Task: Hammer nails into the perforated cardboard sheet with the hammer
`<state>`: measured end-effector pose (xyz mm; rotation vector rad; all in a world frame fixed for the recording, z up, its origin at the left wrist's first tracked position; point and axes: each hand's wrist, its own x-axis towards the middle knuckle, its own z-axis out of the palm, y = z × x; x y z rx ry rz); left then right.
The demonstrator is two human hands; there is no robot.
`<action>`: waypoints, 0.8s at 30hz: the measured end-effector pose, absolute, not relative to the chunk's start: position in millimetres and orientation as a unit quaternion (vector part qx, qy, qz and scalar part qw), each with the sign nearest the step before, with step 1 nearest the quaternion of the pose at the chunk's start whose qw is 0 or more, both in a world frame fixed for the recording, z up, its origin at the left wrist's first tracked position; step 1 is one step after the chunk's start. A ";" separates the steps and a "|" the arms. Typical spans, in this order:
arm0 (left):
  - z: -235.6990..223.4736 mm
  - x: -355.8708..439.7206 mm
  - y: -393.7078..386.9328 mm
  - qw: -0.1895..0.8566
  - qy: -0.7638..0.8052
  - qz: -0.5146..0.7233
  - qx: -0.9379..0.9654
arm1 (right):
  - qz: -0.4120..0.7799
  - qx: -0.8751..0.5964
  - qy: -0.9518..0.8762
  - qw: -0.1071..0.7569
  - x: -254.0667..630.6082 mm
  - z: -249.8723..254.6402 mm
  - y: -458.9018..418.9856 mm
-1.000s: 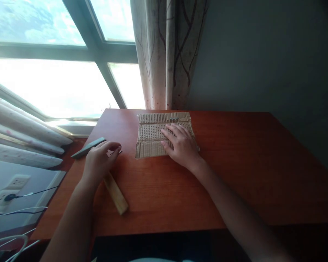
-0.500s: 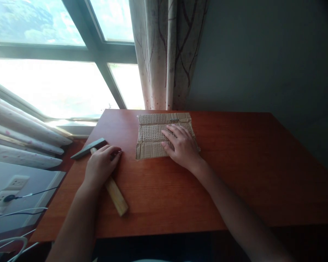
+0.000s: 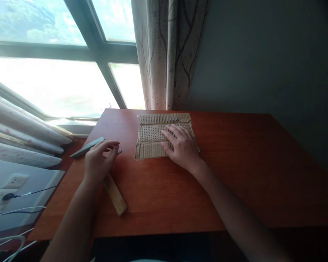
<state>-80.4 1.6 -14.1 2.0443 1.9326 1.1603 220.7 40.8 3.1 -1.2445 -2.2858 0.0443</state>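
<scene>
My left hand (image 3: pixel 100 160) is above the wooden handle of a hammer (image 3: pixel 115 196), its fingers curved and the thumb tip a little apart from the index finger. Just beyond that thumb shows a small dark metal piece (image 3: pixel 119 151), like a short screw or nail; whether the thumb touches it is hard to tell. The grey hammer head (image 3: pixel 86 148) points left, part of the handle hidden behind my hand. My right hand (image 3: pixel 182 147) rests flat, fingers spread, on a cardboard sheet (image 3: pixel 150 150) punched with rows of holes. A short row of small metal pieces (image 3: pixel 174 120) lies near the sheet's far edge.
The reddish wooden table (image 3: pixel 240 174) has its far edge by a curtain (image 3: pixel 160 65) and a dark wall (image 3: pixel 262 58). A window (image 3: pixel 60 87) stands at the left. Below it, a plug and cables (image 3: pixel 9 197) hang by a wall socket (image 3: pixel 18 181).
My left hand has lifted slightly and its fingertips have come up off the small metal piece, which shows more plainly. My right hand and the cardboard have stayed put.
</scene>
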 end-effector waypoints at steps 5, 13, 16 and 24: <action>28.7 -43.6 10.7 0.069 0.578 0.427 0.692 | 0.008 -0.468 -0.842 0.268 217.6 2.3 34.9; 61.5 31.8 78.5 0.094 0.468 0.275 0.834 | 0.011 -0.460 -0.841 0.284 215.3 0.5 29.8; 54.8 50.8 106.1 0.060 0.489 0.211 0.845 | 0.010 -0.461 -0.841 0.284 215.6 0.7 30.3; 41.3 61.8 121.6 0.034 0.528 0.178 0.830 | 0.001 -0.461 -0.847 0.265 215.3 4.6 29.7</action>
